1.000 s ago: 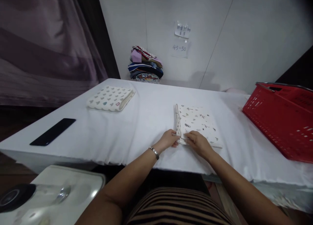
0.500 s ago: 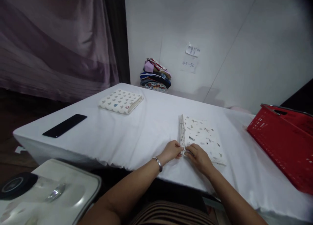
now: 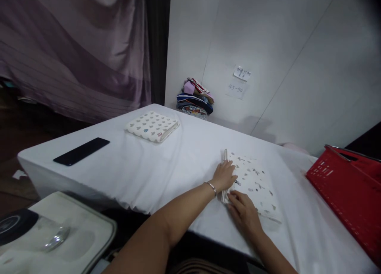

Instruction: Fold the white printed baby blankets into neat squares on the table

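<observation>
A white folded cloth with small grey and brown prints lies on the right half of the table. My left hand rests flat across its layered left edge, fingers outstretched onto the printed top. Around the near-left corner, the fingers and thumb of my right hand grip the cloth's edge; the fingertips partly cover that corner. Farther left lies another folded cloth, white with grey, cloud-like shapes, touched by neither hand.
The white-covered table carries a flat black object at left and a red plastic basket at right. A stack of folded fabrics stands behind it by the wall. A pale machine surface is at lower left.
My left hand has moved from pinching the near-left corner up onto the cloth's left edge, and its fingers have flattened. My right hand stays at the corner. The view has shifted slightly.
</observation>
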A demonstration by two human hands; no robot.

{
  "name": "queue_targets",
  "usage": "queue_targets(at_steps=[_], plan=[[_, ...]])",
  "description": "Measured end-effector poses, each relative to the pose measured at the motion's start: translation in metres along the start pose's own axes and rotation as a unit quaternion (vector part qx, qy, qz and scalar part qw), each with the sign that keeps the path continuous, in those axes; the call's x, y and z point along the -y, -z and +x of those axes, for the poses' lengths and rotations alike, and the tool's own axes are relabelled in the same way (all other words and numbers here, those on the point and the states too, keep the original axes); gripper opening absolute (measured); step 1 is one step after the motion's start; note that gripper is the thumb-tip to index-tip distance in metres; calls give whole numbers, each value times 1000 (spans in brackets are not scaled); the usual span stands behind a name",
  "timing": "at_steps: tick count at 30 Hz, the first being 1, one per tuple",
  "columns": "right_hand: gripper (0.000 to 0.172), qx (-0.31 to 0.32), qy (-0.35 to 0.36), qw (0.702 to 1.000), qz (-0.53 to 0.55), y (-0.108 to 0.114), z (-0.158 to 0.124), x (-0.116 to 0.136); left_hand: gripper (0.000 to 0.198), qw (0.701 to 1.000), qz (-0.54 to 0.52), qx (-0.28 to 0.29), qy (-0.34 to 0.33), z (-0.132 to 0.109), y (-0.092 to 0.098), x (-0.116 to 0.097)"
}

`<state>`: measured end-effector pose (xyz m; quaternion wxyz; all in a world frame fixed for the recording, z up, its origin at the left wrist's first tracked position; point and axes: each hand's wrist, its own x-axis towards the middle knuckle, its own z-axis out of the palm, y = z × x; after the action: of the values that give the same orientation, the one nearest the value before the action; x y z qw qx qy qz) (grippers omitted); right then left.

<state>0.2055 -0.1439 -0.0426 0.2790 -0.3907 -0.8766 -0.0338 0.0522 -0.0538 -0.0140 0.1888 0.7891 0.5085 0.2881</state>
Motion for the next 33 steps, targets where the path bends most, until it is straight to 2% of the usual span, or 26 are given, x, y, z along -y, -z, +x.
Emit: queue_targets(at_steps=[4,8,11,14,18,22,26,30,33], plan=[[42,-4,-1,1000,16,-4,-4,0,35,997,29,46,48,12,-10,11],[53,-10,-5,1000,15,-8,-4,0,32,996,62,19,53,25,-5,16],[61,-6,-7,1000,11,-11,-4,0,39,996,88,21,22,48,-2,19],[66,-2,-15,1000,6,-15,-8,1,50,992,112,54,-14,76,-3,28],[72,-3,-45,999,-20,-22,-17,4,47,987,125,90,49,98,-13,46],[80,5,-67,997,-30,-27,-20,9,48,986,117,94,73,99,-19,58],[83,10,-71,997,-35,-26,-18,13,49,984,119,110,73,99,-14,58],[79,20,-79,995,-58,-24,-16,20,48,977,137,140,83,104,-4,48],[72,22,-85,993,-75,-24,-16,24,50,977,170,115,60,98,-3,31]])
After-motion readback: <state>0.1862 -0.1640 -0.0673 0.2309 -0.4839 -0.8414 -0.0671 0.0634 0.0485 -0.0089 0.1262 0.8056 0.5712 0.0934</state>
